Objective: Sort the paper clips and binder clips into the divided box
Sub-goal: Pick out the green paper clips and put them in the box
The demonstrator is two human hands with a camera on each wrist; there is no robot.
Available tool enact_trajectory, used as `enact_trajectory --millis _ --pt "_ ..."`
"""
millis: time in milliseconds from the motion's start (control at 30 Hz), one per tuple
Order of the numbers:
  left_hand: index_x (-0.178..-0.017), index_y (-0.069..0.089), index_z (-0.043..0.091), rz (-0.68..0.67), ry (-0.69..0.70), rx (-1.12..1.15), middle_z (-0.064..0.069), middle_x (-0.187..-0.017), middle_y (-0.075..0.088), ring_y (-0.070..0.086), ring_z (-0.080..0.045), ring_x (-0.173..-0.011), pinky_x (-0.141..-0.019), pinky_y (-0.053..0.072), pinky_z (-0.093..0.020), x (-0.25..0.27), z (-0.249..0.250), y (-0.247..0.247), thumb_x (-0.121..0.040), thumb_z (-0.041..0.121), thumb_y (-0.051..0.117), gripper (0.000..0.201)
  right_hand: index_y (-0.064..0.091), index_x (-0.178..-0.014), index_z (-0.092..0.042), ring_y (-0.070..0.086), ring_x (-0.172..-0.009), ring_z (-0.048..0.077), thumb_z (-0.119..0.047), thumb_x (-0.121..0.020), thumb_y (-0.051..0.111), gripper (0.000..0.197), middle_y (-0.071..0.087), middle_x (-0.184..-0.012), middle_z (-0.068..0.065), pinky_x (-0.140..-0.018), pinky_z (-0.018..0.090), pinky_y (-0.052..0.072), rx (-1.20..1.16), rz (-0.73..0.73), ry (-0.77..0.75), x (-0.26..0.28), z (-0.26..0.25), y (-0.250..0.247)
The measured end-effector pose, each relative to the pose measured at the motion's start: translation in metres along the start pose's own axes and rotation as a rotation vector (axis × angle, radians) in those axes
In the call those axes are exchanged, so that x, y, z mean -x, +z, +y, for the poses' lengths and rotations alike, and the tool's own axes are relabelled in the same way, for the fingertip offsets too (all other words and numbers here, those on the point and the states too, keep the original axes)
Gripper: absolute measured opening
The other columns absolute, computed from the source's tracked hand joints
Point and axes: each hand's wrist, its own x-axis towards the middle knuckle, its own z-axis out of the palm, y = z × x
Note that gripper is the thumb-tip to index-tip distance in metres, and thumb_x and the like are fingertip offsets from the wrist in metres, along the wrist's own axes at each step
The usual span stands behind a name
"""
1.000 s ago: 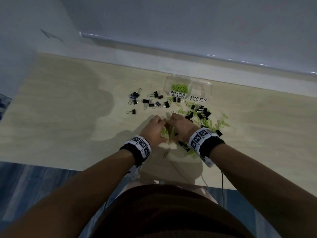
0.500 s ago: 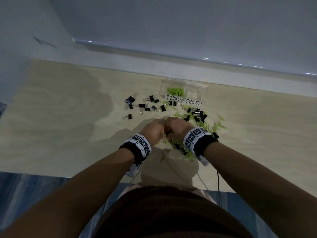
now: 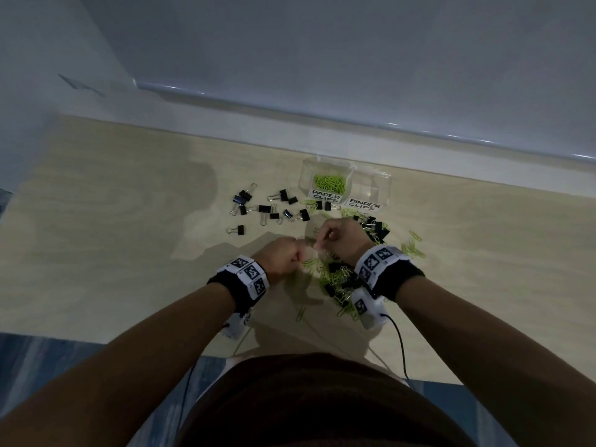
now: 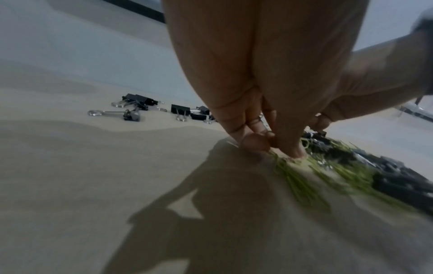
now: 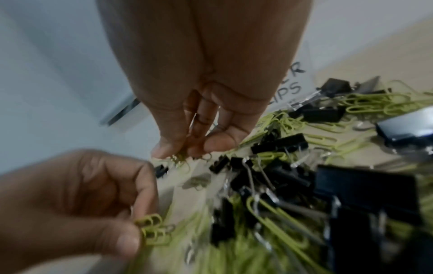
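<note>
Pinching paper clips (image 5: 153,229), left hand (image 5: 70,200); head view hides.

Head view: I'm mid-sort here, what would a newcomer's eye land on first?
The green paper clips tangled with black binder clips in a heap under both hands. The left hand pinches a green bunch beside the right hand. Behind stands the box: green in the PAPER CLIPS half, the BINDER CLIPS half looks bare.

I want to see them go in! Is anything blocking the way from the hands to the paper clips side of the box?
Nothing tall blocks it. Only loose binder clips lie on the table before the box; the left hand can carry its paper clips over them.
</note>
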Motion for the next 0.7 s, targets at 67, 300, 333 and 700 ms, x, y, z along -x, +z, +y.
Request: enact_trajectory --millis 67,300,333,700 --pt "-0.092 0.060 0.004 0.027 0.027 0.045 -0.011 -0.092 0.065 0.057 -0.017 -0.079 -0.069 0.041 -0.023 -0.001 -0.001 -0.010 -0.084 0.009 0.060 0.009 0.067 -0.071 -0.010 0.059 -0.059 0.004 -0.006 -0.075 0.074 0.009 0.067 -0.070 -0.003 -0.056 0.019 0.049 -0.178 0.047 0.057 -0.001 -0.003 -0.012" --pt "-0.088 0.059 0.009 0.391 0.013 0.268 0.006 -0.076 0.059 0.053 -0.004 -0.066 -0.062 0.042 -0.013 -0.044 0.020 -0.074 -0.084 0.015 0.066 0.009 0.067 -0.069 -0.016 0.062 -0.062 0.013 -0.007 -0.080 0.070 0.014 0.070 -0.072 0.002 -0.056 0.028 0.053 -0.509 0.264 0.071 -0.038 -0.024 -0.071" --pt "-0.087 0.060 0.008 0.456 0.006 0.276 0.003 -0.077 0.060 0.053 -0.008 -0.066 -0.063 0.044 -0.016 -0.054 0.025 -0.083 -0.083 0.014 0.067 0.010 0.067 -0.067 -0.017 0.062 -0.063 0.016 -0.008 -0.079 0.071 0.016 0.070 -0.072 0.004 -0.057 0.030 0.052 -0.556 0.295 0.083 -0.047 -0.028 -0.077" --pt "-0.099 0.061 0.008 0.473 0.020 0.069 -0.008 -0.099 0.061 0.058 -0.021 -0.084 -0.077 0.050 -0.033 -0.069 0.033 -0.082 -0.078 0.019 0.072 0.026 0.067 -0.076 -0.019 0.061 -0.066 0.003 -0.008 -0.075 0.073 0.013 0.068 -0.080 -0.005 -0.058 0.013 0.047 -0.025 0.388 0.022 -0.050 -0.030 -0.059"
